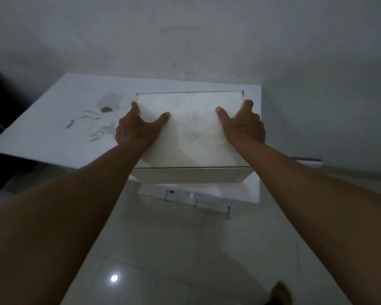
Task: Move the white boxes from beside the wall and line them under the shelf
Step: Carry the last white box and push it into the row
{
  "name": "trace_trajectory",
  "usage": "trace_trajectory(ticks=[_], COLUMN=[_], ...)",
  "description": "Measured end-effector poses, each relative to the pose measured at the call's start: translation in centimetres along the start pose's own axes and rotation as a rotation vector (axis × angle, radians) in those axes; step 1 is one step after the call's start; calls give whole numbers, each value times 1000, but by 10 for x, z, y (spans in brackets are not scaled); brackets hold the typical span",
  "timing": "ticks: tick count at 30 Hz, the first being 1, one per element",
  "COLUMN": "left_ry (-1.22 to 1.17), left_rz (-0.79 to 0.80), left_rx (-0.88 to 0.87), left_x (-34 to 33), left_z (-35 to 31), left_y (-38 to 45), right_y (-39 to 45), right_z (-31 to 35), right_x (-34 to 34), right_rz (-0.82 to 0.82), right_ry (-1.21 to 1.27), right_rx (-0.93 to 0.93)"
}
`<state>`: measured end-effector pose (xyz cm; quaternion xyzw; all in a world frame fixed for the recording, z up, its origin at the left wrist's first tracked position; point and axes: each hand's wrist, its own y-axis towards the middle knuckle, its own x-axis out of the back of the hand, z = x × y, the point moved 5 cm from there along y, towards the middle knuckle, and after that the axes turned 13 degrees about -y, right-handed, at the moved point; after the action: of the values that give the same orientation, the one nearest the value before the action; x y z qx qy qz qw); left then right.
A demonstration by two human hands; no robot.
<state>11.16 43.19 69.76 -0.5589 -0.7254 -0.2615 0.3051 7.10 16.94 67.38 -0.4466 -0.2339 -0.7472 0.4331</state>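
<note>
Two bare hands clamp one white box (191,133) between them, holding it in front of a pale wall (207,36) and above a large white board (59,119). No brand, label or legible writing shows on the box's top or its front face. The left hand (136,126) grips the left edge, thumb lying across the top; its other fingers wrap down the side and are hidden. The right hand (244,126) mirrors it on the right edge, thumb on top, fingers curled out of sight. Grey smudges and a dark spot mark the board, too blurred to identify. Below the box, another white box (185,198) is partly covered, only its front strip visible. Dim light obscures dark objects (0,102) at far left. Glossy floor tiles (163,249) reflect one lamp.
</note>
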Motion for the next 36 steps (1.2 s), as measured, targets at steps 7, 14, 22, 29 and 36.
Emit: trace_trajectory(ticks=[7, 14, 22, 29, 36], left_ry=[-20, -24, 2, 13, -16], left_rz=[10, 32, 87, 189, 293], left_rx=[29, 20, 43, -6, -58], left_x=[57, 80, 107, 134, 178], left_z=[83, 130, 188, 250, 325], left_y=[34, 83, 135, 167, 177], right_y=[-41, -48, -69, -119, -195], right_z=[82, 133, 193, 235, 282], right_x=[-49, -95, -147, -192, -244], right_rz=[-23, -9, 27, 0, -55], right_ry=[-36, -30, -32, -39, -33], right_rx=[-8, -42, -108, -222, -348])
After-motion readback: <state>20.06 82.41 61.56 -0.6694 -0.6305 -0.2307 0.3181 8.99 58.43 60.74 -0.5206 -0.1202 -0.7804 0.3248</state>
